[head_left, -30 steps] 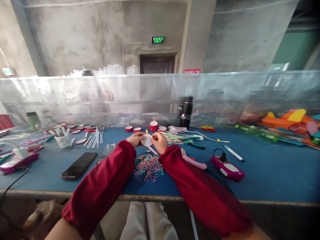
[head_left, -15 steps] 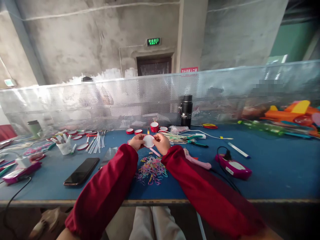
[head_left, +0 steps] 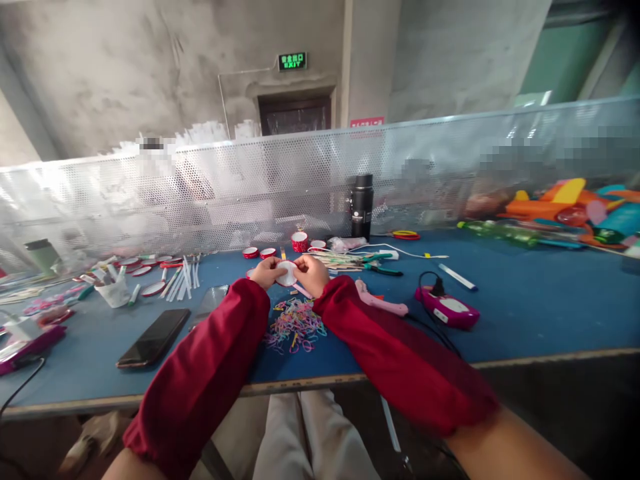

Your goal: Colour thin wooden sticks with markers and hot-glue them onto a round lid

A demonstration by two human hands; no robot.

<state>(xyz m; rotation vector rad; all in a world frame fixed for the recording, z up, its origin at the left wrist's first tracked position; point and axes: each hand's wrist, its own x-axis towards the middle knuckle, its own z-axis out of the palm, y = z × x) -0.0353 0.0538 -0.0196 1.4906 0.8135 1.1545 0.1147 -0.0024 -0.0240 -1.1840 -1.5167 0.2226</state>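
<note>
My left hand and my right hand meet over the blue table, both pinched on the rim of a small round white disc held between them. Red sleeves cover both forearms. A pink stick pokes out under the disc towards my right hand. Just below the hands lies a heap of coloured rubber bands. Behind the hands stand small red-rimmed round caps and a red cup.
A black phone lies left of my left arm. A pink glue gun and a magenta device with a black cable lie right. A black flask stands by the perforated metal screen. Pliers, sticks and colourful toys sit further back.
The camera has tilted and swung, so the table sits lower-left in view. Both hands stay together on the white disc with little movement.
</note>
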